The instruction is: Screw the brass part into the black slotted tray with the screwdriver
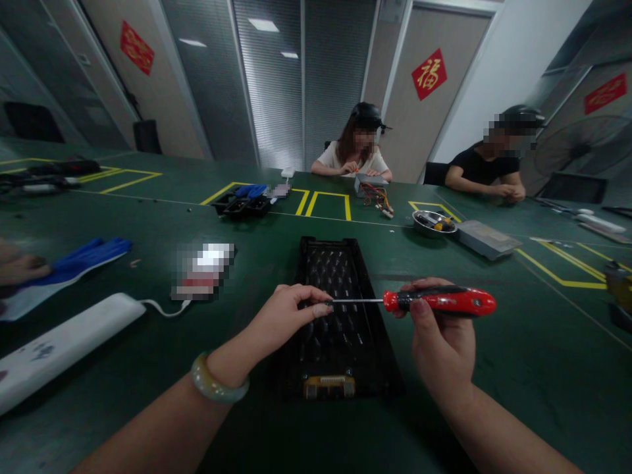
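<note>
My right hand is closed around the red and black handle of a screwdriver, held level above a black perforated tray-like part on the green table. The thin shaft points left. My left hand pinches at the shaft's tip; whether a screw sits between the fingertips I cannot tell. A pale bangle is on my left wrist. A small tan connector shows at the black part's near edge.
A white power strip and blue gloves lie at the left. Farther off are a black parts bin, a metal bowl, a grey box and a wired unit. Two people sit at the far side.
</note>
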The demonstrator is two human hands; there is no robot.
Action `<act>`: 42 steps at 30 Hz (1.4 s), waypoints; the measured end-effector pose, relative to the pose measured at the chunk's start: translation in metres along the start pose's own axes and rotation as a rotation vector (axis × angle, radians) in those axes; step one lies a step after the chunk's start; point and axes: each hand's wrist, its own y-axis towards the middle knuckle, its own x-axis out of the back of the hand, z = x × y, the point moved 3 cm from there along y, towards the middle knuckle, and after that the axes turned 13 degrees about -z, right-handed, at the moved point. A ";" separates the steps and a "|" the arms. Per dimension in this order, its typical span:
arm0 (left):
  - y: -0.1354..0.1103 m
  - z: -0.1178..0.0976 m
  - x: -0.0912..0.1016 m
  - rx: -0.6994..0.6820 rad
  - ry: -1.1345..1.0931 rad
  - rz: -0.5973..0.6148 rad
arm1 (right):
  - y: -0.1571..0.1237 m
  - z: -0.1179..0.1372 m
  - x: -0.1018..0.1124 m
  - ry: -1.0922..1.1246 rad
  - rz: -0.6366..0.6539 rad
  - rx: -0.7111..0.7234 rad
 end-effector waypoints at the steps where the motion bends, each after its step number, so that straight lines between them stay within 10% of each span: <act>1: 0.000 0.000 0.000 0.001 -0.004 0.000 | 0.000 0.001 0.000 -0.001 0.003 0.005; 42: -0.007 -0.010 -0.009 -0.299 0.099 0.144 | 0.002 0.013 0.004 0.058 -0.065 0.103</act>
